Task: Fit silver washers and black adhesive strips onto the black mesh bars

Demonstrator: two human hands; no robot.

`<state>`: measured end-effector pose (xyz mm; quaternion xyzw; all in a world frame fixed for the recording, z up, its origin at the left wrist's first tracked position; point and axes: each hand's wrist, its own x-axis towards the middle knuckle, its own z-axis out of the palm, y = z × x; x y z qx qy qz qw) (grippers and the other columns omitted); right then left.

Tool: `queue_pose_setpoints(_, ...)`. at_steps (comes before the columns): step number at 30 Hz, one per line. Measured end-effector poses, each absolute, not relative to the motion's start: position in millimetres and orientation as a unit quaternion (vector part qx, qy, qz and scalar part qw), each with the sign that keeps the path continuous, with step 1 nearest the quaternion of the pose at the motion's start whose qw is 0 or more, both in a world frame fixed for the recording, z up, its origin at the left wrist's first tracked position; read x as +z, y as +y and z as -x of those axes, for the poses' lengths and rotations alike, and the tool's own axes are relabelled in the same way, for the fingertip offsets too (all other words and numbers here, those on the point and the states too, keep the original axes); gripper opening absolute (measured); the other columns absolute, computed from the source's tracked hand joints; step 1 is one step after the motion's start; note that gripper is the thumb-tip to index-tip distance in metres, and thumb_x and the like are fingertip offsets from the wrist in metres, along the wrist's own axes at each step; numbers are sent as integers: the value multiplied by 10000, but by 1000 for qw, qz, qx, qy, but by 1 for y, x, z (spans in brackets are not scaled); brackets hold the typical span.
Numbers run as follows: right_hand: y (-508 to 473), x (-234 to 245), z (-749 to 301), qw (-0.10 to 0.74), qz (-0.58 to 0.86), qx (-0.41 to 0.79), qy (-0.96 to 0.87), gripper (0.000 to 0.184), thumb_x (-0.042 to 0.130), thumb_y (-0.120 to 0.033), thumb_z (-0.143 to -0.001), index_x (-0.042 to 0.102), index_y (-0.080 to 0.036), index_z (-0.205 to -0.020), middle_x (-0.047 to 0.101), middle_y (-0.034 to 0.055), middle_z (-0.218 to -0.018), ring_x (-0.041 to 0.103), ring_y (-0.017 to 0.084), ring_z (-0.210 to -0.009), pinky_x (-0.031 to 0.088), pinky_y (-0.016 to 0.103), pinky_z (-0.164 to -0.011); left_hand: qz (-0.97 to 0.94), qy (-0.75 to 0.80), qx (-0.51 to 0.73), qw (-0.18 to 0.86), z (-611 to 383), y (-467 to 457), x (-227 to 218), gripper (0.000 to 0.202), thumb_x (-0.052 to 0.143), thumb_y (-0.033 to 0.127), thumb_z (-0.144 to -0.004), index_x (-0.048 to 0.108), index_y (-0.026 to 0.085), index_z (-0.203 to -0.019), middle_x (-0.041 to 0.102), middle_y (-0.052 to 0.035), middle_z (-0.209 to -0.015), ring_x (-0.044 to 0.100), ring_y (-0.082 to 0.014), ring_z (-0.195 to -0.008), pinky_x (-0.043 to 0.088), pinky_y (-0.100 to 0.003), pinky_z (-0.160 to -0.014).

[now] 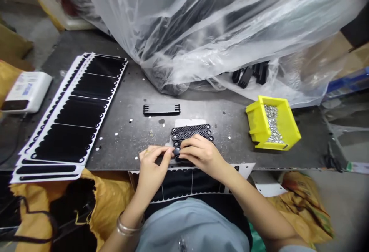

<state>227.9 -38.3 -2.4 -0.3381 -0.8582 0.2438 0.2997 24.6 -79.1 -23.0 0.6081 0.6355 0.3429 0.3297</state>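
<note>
Both hands meet at the near edge of the grey table [225, 121]. My left hand [152, 163] is pinched, thumb and fingers together, on a small dark piece at the left end of a black strip. My right hand [201, 153] is curled over the same black textured strip [180, 151], holding it down. Two more black textured strips [191, 131] lie side by side just beyond the hands. A sheet of black adhesive pads [178, 183] lies under my wrists, partly hidden by them.
A stack of sheets with black pads [72, 117] lies at the left. A black comb-edged bar [161, 109] lies in the middle. A yellow bin of small metal parts [272, 123] stands at the right. A big clear plastic bag [219, 29] fills the back. A white device [25, 90] sits far left.
</note>
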Motion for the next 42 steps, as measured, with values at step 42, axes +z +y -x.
queue_pose_setpoints(42, -136, 20, -355, 463, 471, 518, -543, 290, 685, -501, -926, 502, -279, -889, 550, 64, -986, 685, 224, -753, 632, 400, -665, -852, 281, 374, 234, -103, -123, -57, 320, 570, 61, -956, 670, 240, -1202, 774, -80, -1030, 738, -229, -1019, 630, -384, -904)
